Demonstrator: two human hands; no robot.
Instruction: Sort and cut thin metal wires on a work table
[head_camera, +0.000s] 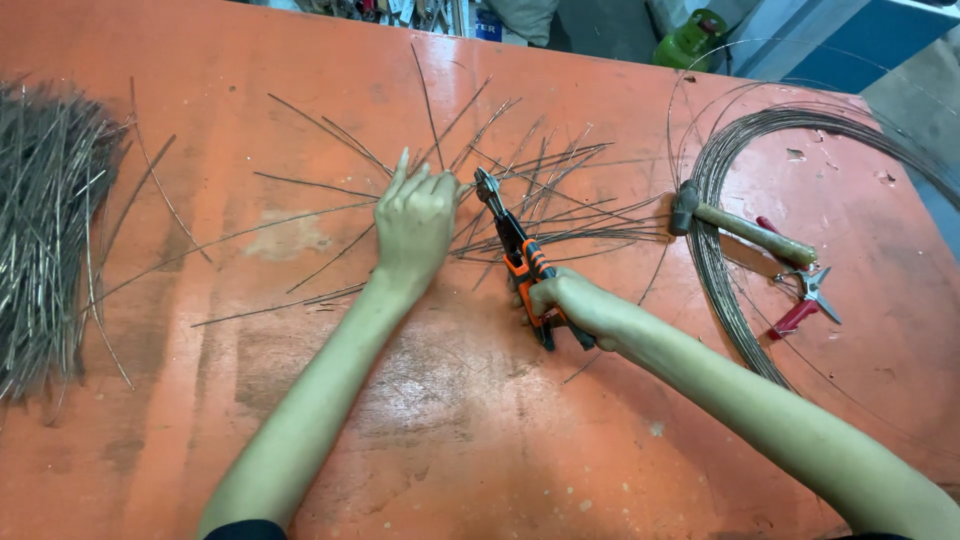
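The right hand (572, 305) grips orange-handled pliers (520, 255), jaws at a wire piece (455, 195) pinched in the closed left hand (415, 222), over scattered wire pieces (560, 215) on the orange bench (450, 430).

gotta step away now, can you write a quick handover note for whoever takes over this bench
Left hand: pinching cut wire pieces at the middle of the orange table, fingers bunched at the cutter's tip.
Right hand: gripping the orange-handled cutter, its nose pointing into the loose pieces.
Things: a big pile of cut pieces lies at the left edge. The wire coil sits on the right, with a hammer lying across it and red-handled snips beside it.
Done: many pieces already cut and piled.
Left: judging by the scatter, the loose pieces are not yet gathered, and much of the coil is uncut.
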